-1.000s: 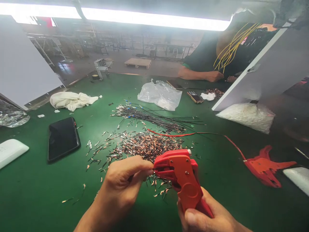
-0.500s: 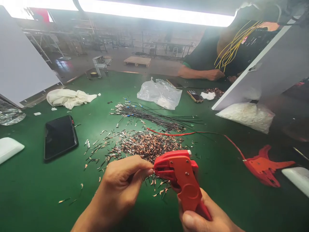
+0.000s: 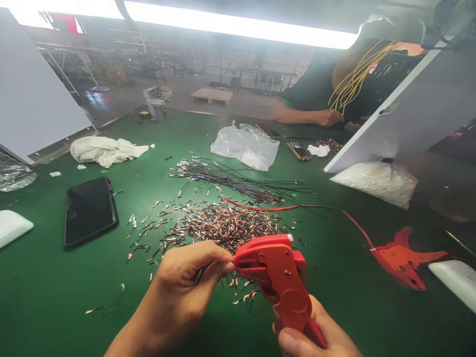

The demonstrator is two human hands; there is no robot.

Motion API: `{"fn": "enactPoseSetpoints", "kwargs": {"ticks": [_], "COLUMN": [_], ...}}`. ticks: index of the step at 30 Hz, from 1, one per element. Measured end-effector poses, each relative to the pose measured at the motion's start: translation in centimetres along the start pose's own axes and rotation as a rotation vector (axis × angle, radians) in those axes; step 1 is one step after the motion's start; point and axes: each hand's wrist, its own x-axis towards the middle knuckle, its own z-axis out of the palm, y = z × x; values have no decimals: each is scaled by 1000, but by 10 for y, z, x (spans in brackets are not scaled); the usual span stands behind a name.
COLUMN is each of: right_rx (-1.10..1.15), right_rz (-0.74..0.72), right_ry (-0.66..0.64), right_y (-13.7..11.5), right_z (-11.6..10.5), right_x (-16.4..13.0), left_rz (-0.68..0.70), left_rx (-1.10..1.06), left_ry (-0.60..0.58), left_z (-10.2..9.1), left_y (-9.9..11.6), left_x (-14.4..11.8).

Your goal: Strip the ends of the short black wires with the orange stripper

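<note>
My right hand (image 3: 312, 332) is closed round the handle of a red and orange wire stripper (image 3: 284, 277), its jaws facing left. At the jaw tip, my left hand (image 3: 189, 285) pinches with thumb and forefinger; whatever it holds there is too small or hidden to make out. Behind and under the tool lies a heap of short wire offcuts (image 3: 223, 223), copper and black, with stray pieces scattered to the left. Beyond the heap rests a bundle of long black wires (image 3: 230, 178), with metal terminals and some blue marks at the left end.
A second red tool (image 3: 403, 258) lies at right, near a red cord (image 3: 275, 208). Left is a black phone (image 3: 91, 210); behind it, a white cloth (image 3: 106, 150). Clear plastic bags (image 3: 245, 144) lie at the back. Across the table, a person's hand (image 3: 330, 117) holds yellow wires (image 3: 351, 84).
The view has shifted slightly. Both hands and the wire stripper keep nearly the same pose, with the jaw tip still at my left fingertips. The other person's hand has barely moved.
</note>
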Motion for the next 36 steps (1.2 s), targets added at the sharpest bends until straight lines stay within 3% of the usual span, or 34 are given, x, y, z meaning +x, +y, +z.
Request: {"fn": "enactPoseSetpoints", "kwargs": {"ticks": [7,16,21,25,31,36], "right_rx": [-72,24,6,6,45,232], "right_rz": [-27,-4,21,60,-49,-26], "right_ry": [34,60,51,59,-11,-14], "right_y": [-19,-18,-20,-19,-11,-4], "right_z": [3,4,2,2,-1,-1], "right_x": [2,3,4,4,11,14], "left_rz": [-27,-35,-64,-33,90,185], "left_rx": [-1,-16,-7,90,265,386], "left_ry": [-36,31,9,54,110,127], "left_z": [0,6,8,11,13,14], "left_y": [-5,-5,-7,-8,-11,-15], "left_x": [-3,-2,-4,-7,-10,-12]}}
